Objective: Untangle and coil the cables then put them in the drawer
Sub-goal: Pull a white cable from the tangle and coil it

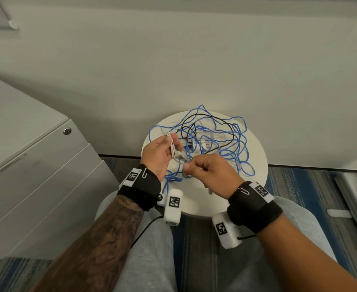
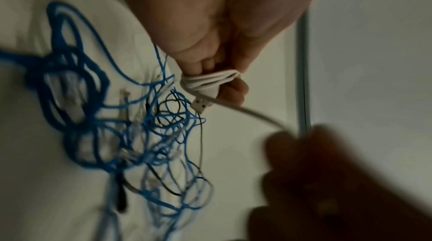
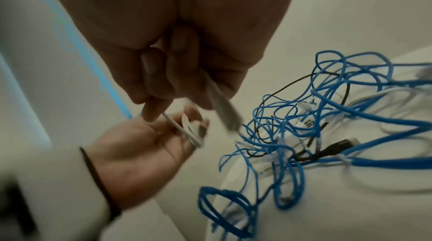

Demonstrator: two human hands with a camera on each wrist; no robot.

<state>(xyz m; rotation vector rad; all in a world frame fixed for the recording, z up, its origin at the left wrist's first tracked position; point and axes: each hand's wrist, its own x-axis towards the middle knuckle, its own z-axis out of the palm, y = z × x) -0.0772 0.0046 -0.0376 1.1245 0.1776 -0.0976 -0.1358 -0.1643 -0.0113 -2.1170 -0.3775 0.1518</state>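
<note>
A small round white table (image 1: 255, 186) stands against the wall on striped blue-grey carpet (image 1: 299, 186). Directly on its top lies a loose tangle: long thin blue cable (image 1: 239, 144) looping across most of the surface, a thin black cable (image 1: 226, 123) threaded through it, and white cables (image 1: 207, 142) beneath.

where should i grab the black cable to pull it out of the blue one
Probably by its plug end, coming from the right with the right hand once it lets go of the white cable. The black cable threads through the blue cable loops on the table, so pulling mid-length would likely tighten the knot.
</note>
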